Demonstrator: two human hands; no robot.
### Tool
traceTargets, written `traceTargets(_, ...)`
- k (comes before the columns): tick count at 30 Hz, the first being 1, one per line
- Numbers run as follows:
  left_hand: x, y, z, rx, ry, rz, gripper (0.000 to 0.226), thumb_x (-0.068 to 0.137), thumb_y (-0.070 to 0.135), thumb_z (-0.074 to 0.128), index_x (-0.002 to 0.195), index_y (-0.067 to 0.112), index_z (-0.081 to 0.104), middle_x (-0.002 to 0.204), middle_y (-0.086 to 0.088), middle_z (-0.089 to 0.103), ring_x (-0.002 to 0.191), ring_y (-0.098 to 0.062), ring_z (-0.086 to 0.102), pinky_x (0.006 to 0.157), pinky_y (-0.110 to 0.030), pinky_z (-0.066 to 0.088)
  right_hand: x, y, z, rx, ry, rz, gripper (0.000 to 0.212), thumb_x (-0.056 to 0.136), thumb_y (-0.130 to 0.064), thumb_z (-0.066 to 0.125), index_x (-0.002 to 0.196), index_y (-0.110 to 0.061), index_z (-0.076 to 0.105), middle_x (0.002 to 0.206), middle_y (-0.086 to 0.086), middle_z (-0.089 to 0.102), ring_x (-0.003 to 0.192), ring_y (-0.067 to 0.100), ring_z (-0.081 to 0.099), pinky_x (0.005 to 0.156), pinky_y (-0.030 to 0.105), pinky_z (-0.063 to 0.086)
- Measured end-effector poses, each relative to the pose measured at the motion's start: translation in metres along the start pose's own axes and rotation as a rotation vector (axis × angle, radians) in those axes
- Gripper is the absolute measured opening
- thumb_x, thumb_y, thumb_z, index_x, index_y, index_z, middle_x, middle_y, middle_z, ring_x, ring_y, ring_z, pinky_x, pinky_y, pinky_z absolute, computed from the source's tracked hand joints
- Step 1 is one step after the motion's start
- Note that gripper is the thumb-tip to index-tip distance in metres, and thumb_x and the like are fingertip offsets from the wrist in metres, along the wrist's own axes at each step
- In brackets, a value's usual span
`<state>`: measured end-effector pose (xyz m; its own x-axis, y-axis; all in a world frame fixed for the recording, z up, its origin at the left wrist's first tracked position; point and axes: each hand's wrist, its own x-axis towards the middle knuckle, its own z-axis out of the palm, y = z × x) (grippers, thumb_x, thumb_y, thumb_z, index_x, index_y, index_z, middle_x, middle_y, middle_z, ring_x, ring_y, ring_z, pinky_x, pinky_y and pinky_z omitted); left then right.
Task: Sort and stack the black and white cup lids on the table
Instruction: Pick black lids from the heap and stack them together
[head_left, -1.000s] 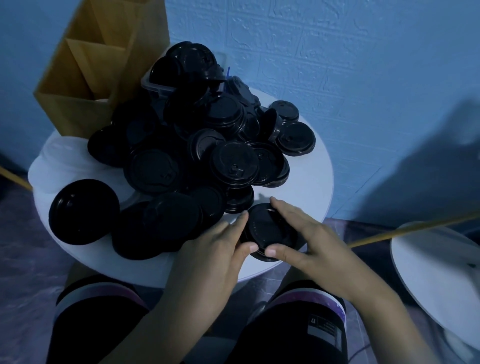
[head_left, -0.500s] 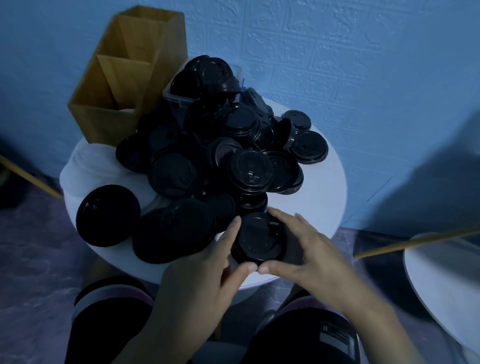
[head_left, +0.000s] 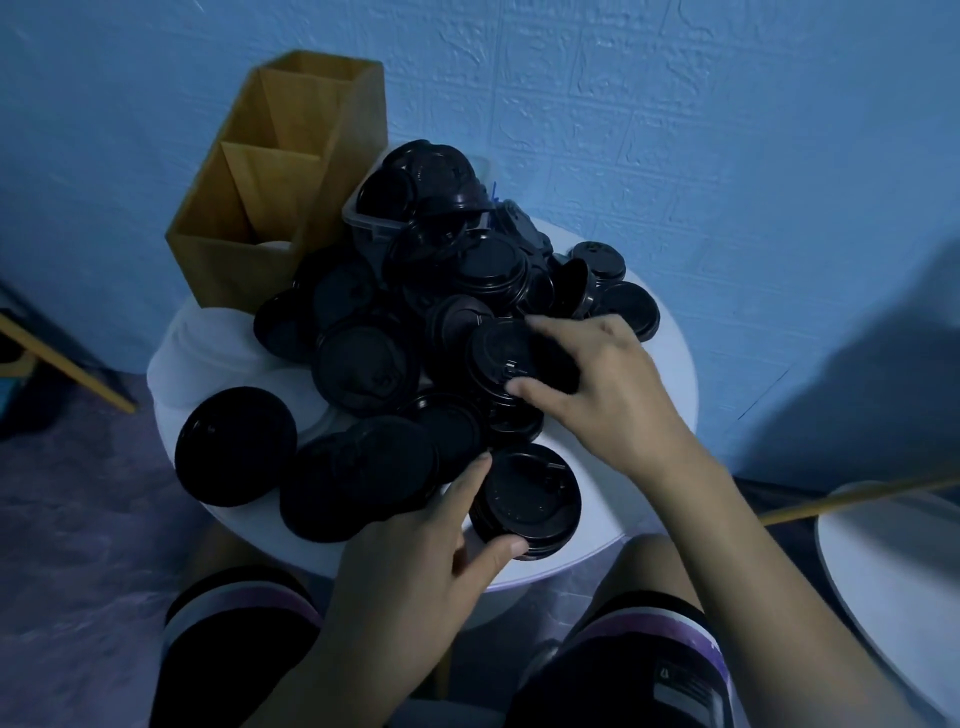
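On the round white desk (head_left: 608, 525), the left hand (head_left: 415, 551) pinches a short stack of black lids (head_left: 524, 499) at the near edge, forefinger and thumb curled round its rim. The right hand (head_left: 608, 384) grips a single black lid (head_left: 496, 358) atop the heap of black lids (head_left: 374, 364), seemingly by its rim, though dim light blurs the fingertips.

A wooden box (head_left: 234, 260) with an open top stands at the far left, split by a slanted divider into compartments; something pale lies low in the near one. Just right of it is a clear plastic tub (head_left: 365, 221). Behind both rises a blue wall (head_left: 701, 130) with a raised brick pattern. A second round white top (head_left: 893, 582) sits at the near right, a yellow wooden bar (head_left: 857, 498) across its far edge. Another wooden bar (head_left: 62, 358) slants at the left above the mottled purple floor (head_left: 78, 545).
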<state>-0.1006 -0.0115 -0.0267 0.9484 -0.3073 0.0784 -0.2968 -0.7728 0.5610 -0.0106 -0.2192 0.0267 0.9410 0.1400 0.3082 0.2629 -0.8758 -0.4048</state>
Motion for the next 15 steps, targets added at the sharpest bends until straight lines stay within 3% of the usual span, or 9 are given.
traceTargets(2, 0.0, 0.0, 0.0, -0.015, -0.006, -0.009, 0.094, 0.071, 0.088, 0.013, 0.158, 0.051, 0.012, 0.065, 0.015, 0.054, 0.072, -0.002, 0.06, 0.069, -0.019, 0.049, 0.014, -0.005, 0.002, -0.06, -0.102, 0.003, 0.091, 0.082, -0.058, 0.075, 0.157, -0.024, 0.037, 0.142, -0.005, 0.057, 0.125, 0.024, 0.042, 0.108, 0.033, 0.035)
traceTargets(4, 0.0, -0.001, -0.001, -0.025, -0.013, -0.011, 0.089, 0.077, 0.085, 0.022, 0.158, 0.05, 0.012, 0.063, 0.012, 0.054, 0.068, -0.002, 0.059, 0.067, -0.019, 0.048, 0.021, -0.006, 0.006, -0.075, -0.174, 0.028, 0.096, 0.081, -0.059, 0.076, 0.159, -0.026, 0.03, 0.148, -0.003, 0.053, 0.13, 0.025, 0.039, 0.113, 0.039, 0.033)
traceTargets(10, 0.004, -0.006, -0.004, -0.047, 0.042, 0.023, 0.084, 0.081, 0.086, 0.024, 0.157, 0.051, 0.017, 0.067, 0.011, 0.059, 0.07, -0.003, 0.06, 0.066, -0.019, 0.048, 0.006, -0.002, -0.009, 0.141, -0.062, 0.077, 0.086, 0.079, -0.052, 0.081, 0.152, -0.026, 0.044, 0.145, -0.005, 0.054, 0.133, 0.013, 0.048, 0.108, 0.022, 0.034)
traceTargets(13, 0.007, -0.008, -0.004, -0.069, 0.033, 0.013, 0.088, 0.077, 0.088, 0.026, 0.156, 0.049, 0.027, 0.072, 0.012, 0.062, 0.072, -0.002, 0.061, 0.071, -0.023, 0.051, -0.028, 0.003, -0.019, 0.265, -0.116, 0.123, 0.088, 0.073, -0.069, 0.074, 0.149, -0.034, 0.047, 0.141, -0.018, 0.055, 0.128, 0.002, 0.053, 0.111, 0.029, 0.042)
traceTargets(15, 0.007, -0.008, -0.004, -0.067, 0.033, 0.024, 0.09, 0.074, 0.088, 0.021, 0.155, 0.049, 0.028, 0.071, 0.012, 0.063, 0.071, -0.002, 0.061, 0.069, -0.024, 0.052, -0.054, 0.002, -0.023, 0.28, -0.169, 0.122, 0.091, 0.068, -0.077, 0.068, 0.148, -0.037, 0.048, 0.137, -0.025, 0.054, 0.125, -0.005, 0.053, 0.109, 0.026, 0.044)
